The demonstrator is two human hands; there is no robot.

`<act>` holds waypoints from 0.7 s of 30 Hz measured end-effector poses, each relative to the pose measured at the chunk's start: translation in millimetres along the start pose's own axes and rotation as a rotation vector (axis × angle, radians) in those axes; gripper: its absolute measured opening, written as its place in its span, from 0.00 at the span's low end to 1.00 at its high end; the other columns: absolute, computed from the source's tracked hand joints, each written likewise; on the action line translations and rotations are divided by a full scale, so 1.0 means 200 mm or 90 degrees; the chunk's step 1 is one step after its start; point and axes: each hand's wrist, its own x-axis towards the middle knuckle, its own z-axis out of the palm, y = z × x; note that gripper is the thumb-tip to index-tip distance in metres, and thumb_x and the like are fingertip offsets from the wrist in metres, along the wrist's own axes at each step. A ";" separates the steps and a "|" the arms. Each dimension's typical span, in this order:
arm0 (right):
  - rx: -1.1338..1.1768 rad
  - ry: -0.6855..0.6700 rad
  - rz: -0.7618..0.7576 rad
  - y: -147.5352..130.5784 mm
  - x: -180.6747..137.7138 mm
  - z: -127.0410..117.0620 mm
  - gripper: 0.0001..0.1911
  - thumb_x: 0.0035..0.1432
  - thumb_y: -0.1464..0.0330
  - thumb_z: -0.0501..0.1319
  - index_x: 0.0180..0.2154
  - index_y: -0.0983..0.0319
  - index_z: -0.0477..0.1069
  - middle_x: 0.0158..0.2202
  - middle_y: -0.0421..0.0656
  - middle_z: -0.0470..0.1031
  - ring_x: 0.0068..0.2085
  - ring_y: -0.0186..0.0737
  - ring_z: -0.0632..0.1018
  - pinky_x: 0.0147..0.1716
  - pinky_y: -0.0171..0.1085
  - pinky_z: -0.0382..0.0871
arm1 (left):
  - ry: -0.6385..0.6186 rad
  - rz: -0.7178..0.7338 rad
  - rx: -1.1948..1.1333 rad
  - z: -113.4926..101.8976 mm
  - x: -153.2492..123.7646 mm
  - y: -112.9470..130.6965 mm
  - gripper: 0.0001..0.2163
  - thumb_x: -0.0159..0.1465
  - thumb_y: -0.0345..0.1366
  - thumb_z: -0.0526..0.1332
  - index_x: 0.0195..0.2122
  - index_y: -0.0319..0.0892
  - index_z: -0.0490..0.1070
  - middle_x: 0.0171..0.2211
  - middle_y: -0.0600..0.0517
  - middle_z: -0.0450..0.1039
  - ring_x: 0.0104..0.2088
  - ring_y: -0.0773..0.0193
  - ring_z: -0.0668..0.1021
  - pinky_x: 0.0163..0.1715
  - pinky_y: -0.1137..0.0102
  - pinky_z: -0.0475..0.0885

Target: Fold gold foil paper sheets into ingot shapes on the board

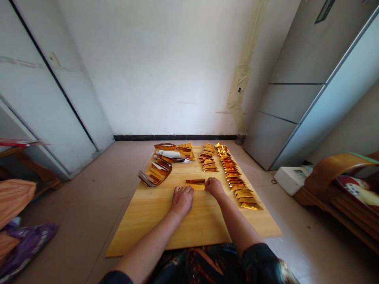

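Observation:
A small gold foil paper (196,186) with a darker folded strip along its far edge lies across the middle of the wooden board (154,213). My left hand (181,200) is at its left end, with curled fingers closed on the near corner. At the right end, my right hand (214,187) pinches the paper between thumb and fingers. To the right runs a long row of folded gold foil pieces (237,179), overlapping one another. A shorter row of similar pieces (209,157) sits farther back.
Back left on the board are a curled stack of foil sheets (158,173), a white roll or packet (167,154) and more gold foil sheets (185,149). A refrigerator (290,94) and wooden furniture (334,185) stand right; a purple bag (29,246) lies left.

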 end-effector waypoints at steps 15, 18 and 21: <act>0.082 -0.041 -0.138 -0.14 0.00 0.10 0.11 0.48 0.77 0.56 0.30 0.61 0.76 0.32 0.40 0.79 0.34 0.34 0.76 0.33 0.27 0.62 | 0.003 0.004 -0.017 -0.02 0.01 0.00 0.12 0.62 0.27 0.50 0.40 0.44 0.71 0.42 0.48 0.75 0.45 0.59 0.74 0.44 0.61 0.60; 0.034 -0.052 -0.134 -0.13 0.03 0.11 0.11 0.50 0.75 0.56 0.31 0.61 0.76 0.33 0.42 0.79 0.35 0.35 0.76 0.32 0.28 0.61 | 0.025 0.009 -0.022 -0.01 0.00 -0.02 0.13 0.61 0.28 0.52 0.43 0.45 0.71 0.45 0.49 0.75 0.46 0.58 0.74 0.45 0.61 0.60; 0.003 -0.061 -0.133 -0.13 0.04 0.10 0.11 0.52 0.74 0.56 0.33 0.61 0.76 0.34 0.43 0.79 0.35 0.35 0.75 0.32 0.29 0.60 | 0.053 0.009 -0.035 0.00 -0.02 -0.05 0.14 0.61 0.29 0.52 0.45 0.45 0.72 0.48 0.49 0.74 0.47 0.59 0.74 0.46 0.61 0.61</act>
